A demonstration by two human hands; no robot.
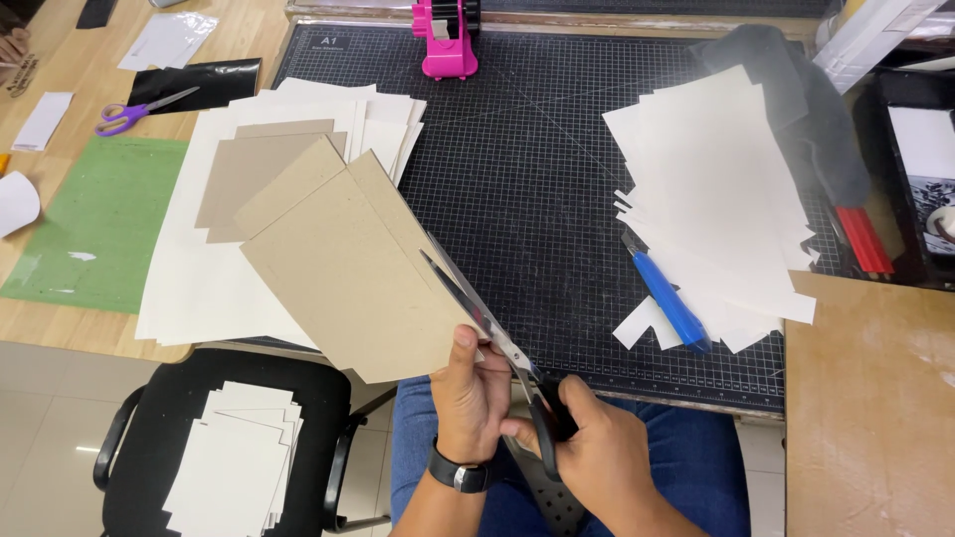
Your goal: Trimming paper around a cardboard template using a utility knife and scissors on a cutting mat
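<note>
Right hand (597, 452) grips scissors (497, 333) (blades open); left hand (470, 388) pinches brown cardboard sheet (343, 264).

Mat centre: the black cutting mat (537, 199) lies bare between the 2 paper piles, a wide lane from its near edge up to the pink tape dispenser (445, 40).
Left of lane: stacked white sheets (199, 268) and brown boards, with the held cardboard piece (348, 268) slanting over them toward the lane.
Lane's near end: scissors (487, 328), blades open along the cardboard edge, and both hands, left hand (470, 393) and right hand (597, 457), fill it.
Right of lane: white paper stack (716, 189), blue utility knife (667, 293) at its edge.
Far left: green sheet (99, 219), purple scissors (134, 111).
Right surface: bare wood (875, 398).
Below left: chair (249, 438) carrying cut sheets.
</note>
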